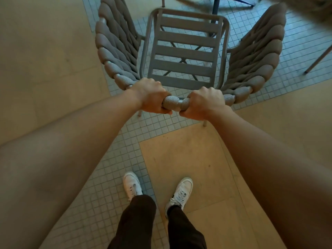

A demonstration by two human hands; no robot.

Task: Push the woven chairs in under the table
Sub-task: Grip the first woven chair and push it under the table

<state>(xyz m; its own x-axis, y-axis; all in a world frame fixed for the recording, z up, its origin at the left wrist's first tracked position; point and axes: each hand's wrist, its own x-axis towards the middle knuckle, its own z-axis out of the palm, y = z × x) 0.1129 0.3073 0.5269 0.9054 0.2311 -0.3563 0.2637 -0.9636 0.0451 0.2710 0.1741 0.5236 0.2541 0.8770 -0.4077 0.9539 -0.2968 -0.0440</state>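
A grey woven chair (183, 54) stands in front of me, seen from above, with a slatted seat and thick braided rope wrapped around its curved back and arms. My left hand (150, 96) and my right hand (203, 103) are both closed on the top rail of the backrest, close together with a short piece of rope rail between them. Past the chair's front edge, at the top of the view, a dark table leg (215, 8) rises from the floor. The tabletop is out of view.
The floor is small grey-blue tiles with tan panels at left, right and under my feet. A slanted leg of other furniture (318, 60) stands at the right. A blurred tan shape (309, 6) fills the top right corner. My white shoes (179, 193) stand behind the chair.
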